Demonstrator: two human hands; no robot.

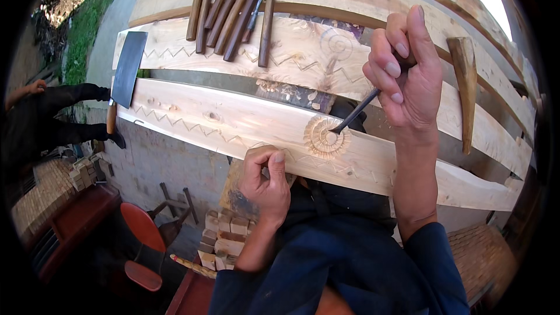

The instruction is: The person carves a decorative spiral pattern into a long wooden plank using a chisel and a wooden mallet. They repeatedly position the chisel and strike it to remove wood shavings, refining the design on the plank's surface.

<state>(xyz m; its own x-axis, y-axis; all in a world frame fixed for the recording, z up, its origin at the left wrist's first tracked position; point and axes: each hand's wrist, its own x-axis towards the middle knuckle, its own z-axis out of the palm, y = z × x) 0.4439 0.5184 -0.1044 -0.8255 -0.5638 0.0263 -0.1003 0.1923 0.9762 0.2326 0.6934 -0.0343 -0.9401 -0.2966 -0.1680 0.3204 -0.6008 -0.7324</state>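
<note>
My right hand (406,67) is wrapped round the handle of a carving gouge (363,107), its thumb pointing up. The dark steel shaft slants down to the left, and its tip meets the middle of a round spiral carving (324,138). That carving is cut into a long pale plank (256,118), which also bears a zigzag line. Curled into a loose fist, my left hand (266,178) rests at the plank's near edge, left of the carving; nothing shows in its fingers.
Several wooden-handled chisels (233,14) lie on a second plank (169,38) with a pencilled spiral. A cleaver (128,70) lies across the planks' left end. On the right is a wooden mallet (465,90). Below stand a red chair (143,227) and stacked wood blocks (224,236). A person's legs (70,111) appear far left.
</note>
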